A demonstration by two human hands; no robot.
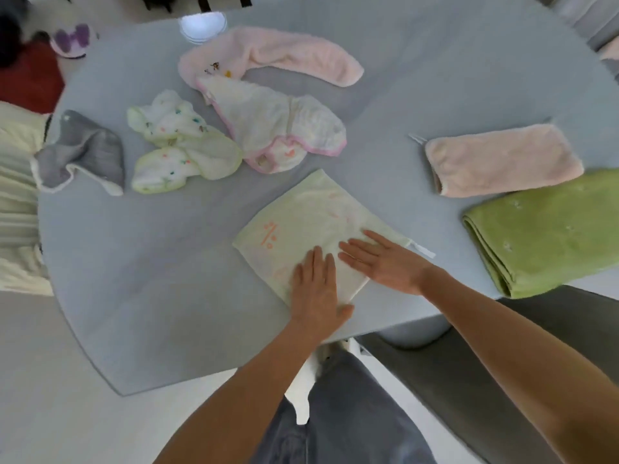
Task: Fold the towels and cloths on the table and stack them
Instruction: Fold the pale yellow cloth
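Left hand: left hand (pixel 316 289) lies flat, palm down, on the near corner of the pale yellow cloth (pixel 311 222); fingers straight and close together, thumb out to the side at the cloth's edge.
Right hand: right hand (pixel 385 259) lies flat on the same cloth just beside the left, fingers straight and slightly spread, pointing leftward.
Pale yellow cloth: folded flat near the front edge of the grey table (pixel 150 279), orange marks on its upper face, a small white tag at its right corner.
Folded pieces: green towel (pixel 549 232) folded at the right edge; peach towel (pixel 502 160) folded just behind it, the two touching or nearly so.
Unfolded pieces: pink-trimmed cloth (pixel 278 125) and yellow-trimmed printed cloth (pixel 181 145) crumpled beyond the hands; grey cloth (pixel 87 152) at the left edge; pink towel (pixel 274 55) farthest back.
Table's far end: white bowl (pixel 202 26), blurred.
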